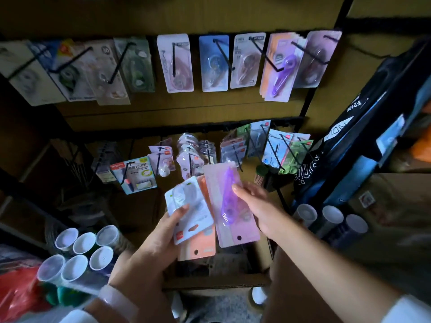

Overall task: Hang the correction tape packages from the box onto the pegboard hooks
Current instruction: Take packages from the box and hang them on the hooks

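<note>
**Inspector:** Head view, nearest first. Report the hands.

**Assistant:** Left hand [151, 250] grips a fanned stack: a white blister-card package with a clear tape dispenser [189, 209] on top, thumb pressed on its face, and an orange card package [200, 243] beneath it. Right hand [254, 208] holds a pink card package with a purple translucent dispenser [229, 206], fingers behind the card, fingertip resting on the blister.

**Inspector:** Position relative to the grips?

**Assistant:** All three cards are turned hang-hole downward, toward the person. The pink card stands just right of the left-hand stack, its edge overlapping the orange one. It appears singled out for hanging while the left hand keeps the reserve.

**Inspector:** Source container?

**Assistant:** An open brown cardboard box [233, 266] lies directly below the pink card. Its contents are too dark to identify.

**Inspector:** Destination?

**Assistant:** Beyond the pink card, a lower row of black wire hooks [235, 157] carries mixed packages. Further up, an upper row holds a matching purple dispenser package on an orange card [279, 66], up and right of the pink card. In my judgement that hook is the likely target, and the card must be inverted first.
</note>
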Motion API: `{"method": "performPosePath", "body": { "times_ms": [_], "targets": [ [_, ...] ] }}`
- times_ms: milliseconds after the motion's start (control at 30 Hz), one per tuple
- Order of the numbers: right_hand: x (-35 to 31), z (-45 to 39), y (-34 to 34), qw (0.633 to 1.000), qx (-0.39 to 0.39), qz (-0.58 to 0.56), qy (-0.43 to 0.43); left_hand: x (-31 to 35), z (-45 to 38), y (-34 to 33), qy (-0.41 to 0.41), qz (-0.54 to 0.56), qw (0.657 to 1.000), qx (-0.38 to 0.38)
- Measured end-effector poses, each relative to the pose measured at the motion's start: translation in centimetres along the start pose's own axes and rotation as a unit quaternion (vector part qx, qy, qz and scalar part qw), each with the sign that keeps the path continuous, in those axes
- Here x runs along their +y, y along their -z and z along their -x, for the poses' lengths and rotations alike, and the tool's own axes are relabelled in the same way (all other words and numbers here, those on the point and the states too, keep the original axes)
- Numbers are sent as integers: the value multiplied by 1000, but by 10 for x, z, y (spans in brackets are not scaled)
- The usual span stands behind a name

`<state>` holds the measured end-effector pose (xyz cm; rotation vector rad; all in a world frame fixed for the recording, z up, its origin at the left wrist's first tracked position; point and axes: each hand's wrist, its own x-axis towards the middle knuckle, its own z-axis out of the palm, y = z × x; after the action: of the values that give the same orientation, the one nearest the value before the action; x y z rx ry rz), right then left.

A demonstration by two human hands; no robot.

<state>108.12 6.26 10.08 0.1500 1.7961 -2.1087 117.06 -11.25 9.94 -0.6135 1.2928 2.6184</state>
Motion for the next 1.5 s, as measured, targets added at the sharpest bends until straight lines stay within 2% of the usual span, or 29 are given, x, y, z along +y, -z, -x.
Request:
{"method": "performPosePath", "body": {
  "times_ms": [67, 133, 200, 367, 467, 533, 633, 767, 867, 933, 1033, 1133, 1200, 1367, 1433, 1500],
  "targets": [
    [-18, -2, 5, 998, 12, -68, 8, 5, -1, -1, -33, -26, 999, 32],
    [-34, -1, 7, 987, -13, -158, 11, 9, 0, -5, -54, -39, 996, 51],
    [-45, 4, 7, 985, -26, -168, 14, 9, 1, -12, -74, -61, 994, 44],
    [-66, 8, 20, 979, 10, -197, 43, 27, 7, -29, -146, -169, 973, 63],
    [-76, 13, 27, 960, -9, -276, 43, 26, 14, -38, -132, -211, 966, 73],
    [-79, 20, 22, 937, -50, -343, 42, 20, 17, -52, -121, -250, 959, 63],
    [-77, 27, 10, 921, -90, -374, 57, 20, 22, -82, -135, -299, 945, -13],
    [-78, 26, 3, 933, -81, -347, 50, 40, 19, -108, -103, -288, 951, -43],
    [-93, 24, 19, 937, -79, -337, 46, 65, 14, -112, -105, -349, 929, -61],
    [-105, 24, 39, 943, -82, -315, 67, 88, 11, -117, -117, -398, 906, -81],
    [-118, 28, 57, 970, -68, -216, 87, 123, 6, -128, -145, -497, 848, -111],
    [-127, 31, 71, 982, -89, -131, 107, 151, 6, -145, -154, -553, 804, -155],
    [-137, 35, 80, 984, -104, -72, 122, 164, 5, -158, -170, -580, 781, -159],
    [-147, 41, 101, 985, -113, 73, 108, 170, -9, -185, -214, -594, 769, -102],
    [-146, 44, 107, 988, -101, 71, 88, 167, -14, -190, -225, -597, 762, -110],
    [-146, 47, 113, 990, -88, 60, 93, 164, -20, -190, -219, -623, 739, -132]
  ]
}}
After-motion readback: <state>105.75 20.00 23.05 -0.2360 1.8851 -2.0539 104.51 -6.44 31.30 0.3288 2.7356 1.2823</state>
